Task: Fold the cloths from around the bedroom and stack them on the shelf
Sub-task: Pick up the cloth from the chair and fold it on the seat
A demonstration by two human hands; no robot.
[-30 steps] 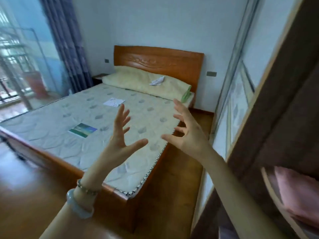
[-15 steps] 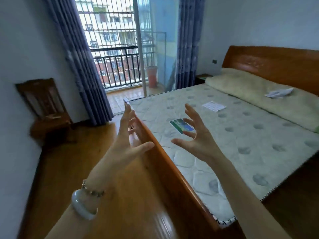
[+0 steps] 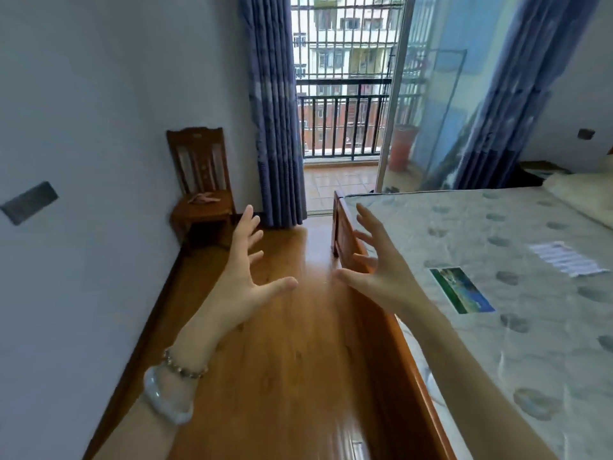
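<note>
Cloth point(image 3: 203, 198) (pinkish, blurry) is well ahead, untouched. Bed point(image 3: 497, 260) frame runs just beside the right hand point(image 3: 381, 277), which could knock it in passing. Chair point(image 3: 199, 151) seat carries the cloth, long axis left-right along the seat, pointing end unclear; a one-end snatch may drop it. Left hand point(image 3: 243, 280) too: each grip spread, empty.

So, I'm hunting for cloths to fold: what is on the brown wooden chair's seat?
What looks like a small pinkish cloth lies on the seat of the brown wooden chair; the patch beneath it is covered.
</note>
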